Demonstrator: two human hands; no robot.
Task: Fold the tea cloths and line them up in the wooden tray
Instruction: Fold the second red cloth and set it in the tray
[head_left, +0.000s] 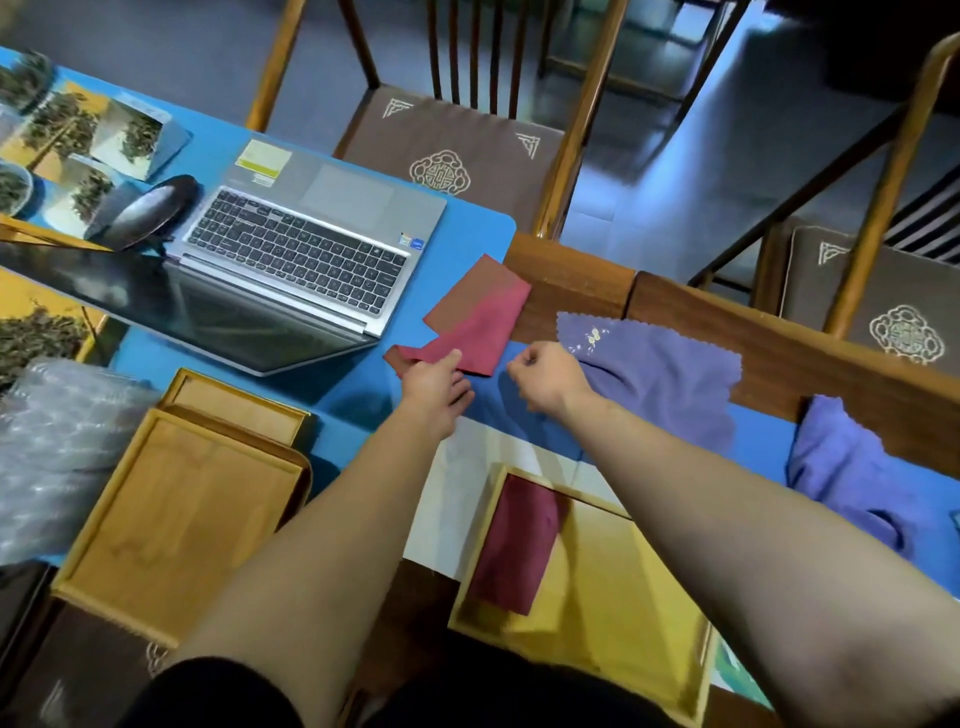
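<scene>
Just beyond the wooden tray (613, 649), the red cloth (475, 317) lies slanting away-right; left hand (436, 384) pinches its near corner, while right hand (545, 376), seemingly curled empty, hovers beside.

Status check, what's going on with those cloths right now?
Left hand pinches red cloth; right hand curled, empty. One folded cloth in tray. Purple cloths wait.

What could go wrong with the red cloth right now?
The left hand pinches just one corner of the red cloth, so its half-made fold might slip open. The right hand holds nothing and cannot steady it. The cloth also lies beside the laptop and could drag against it.
</scene>
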